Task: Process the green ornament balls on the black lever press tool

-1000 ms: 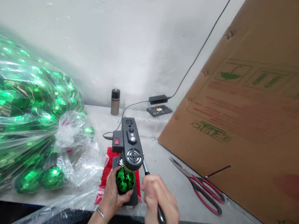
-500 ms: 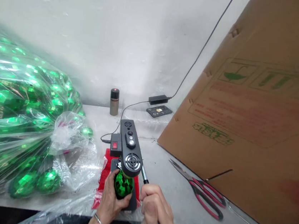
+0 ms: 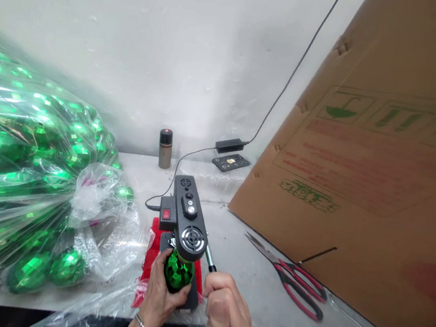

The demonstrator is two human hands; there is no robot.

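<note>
Tabletop point(image 3: 228, 243) between machine point(image 3: 188, 215) and scissors point(image 3: 280, 262) leaves passage — bulging bag point(image 3: 37, 164) blocks the left, carton point(image 3: 361, 153) the right.

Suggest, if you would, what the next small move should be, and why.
Probably steady the green ball with the left hand while gently easing the lever with the right hand: the ball is cupped beneath the machine head, which hides its top, and the right hand is closed around the lever.
</note>
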